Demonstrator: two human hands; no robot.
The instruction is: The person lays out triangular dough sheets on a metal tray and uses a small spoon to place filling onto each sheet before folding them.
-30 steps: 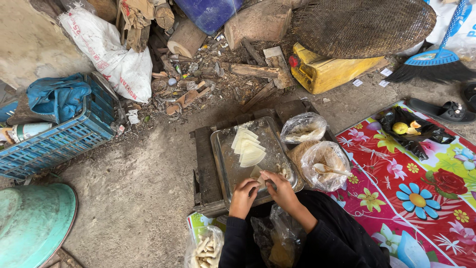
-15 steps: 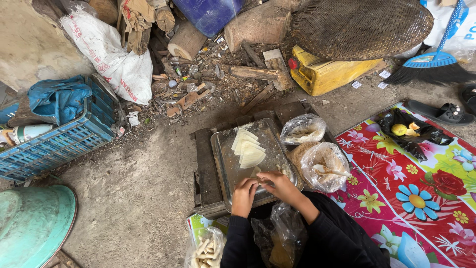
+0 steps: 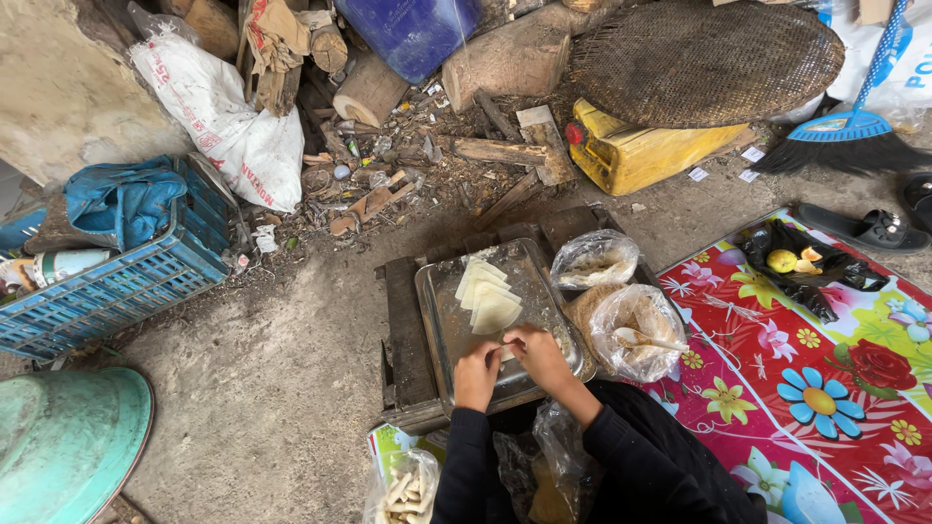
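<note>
Nearest, the left hand (image 3: 477, 374) and right hand (image 3: 537, 355) meet, fingers pinched around a small pale wrapper piece (image 3: 506, 351) on the dented rectangular metal tray (image 3: 442, 320). Beyond lies the fanned stack of pale square wrappers (image 3: 488, 296). Pinched unevenly, the thin sheet could tear.

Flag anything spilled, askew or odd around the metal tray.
Nothing spilled: the pale wrappers lie stacked on the metal tray beyond both hands. Only oddity: the tray sits on a rough wooden pallet beside wood debris.
</note>
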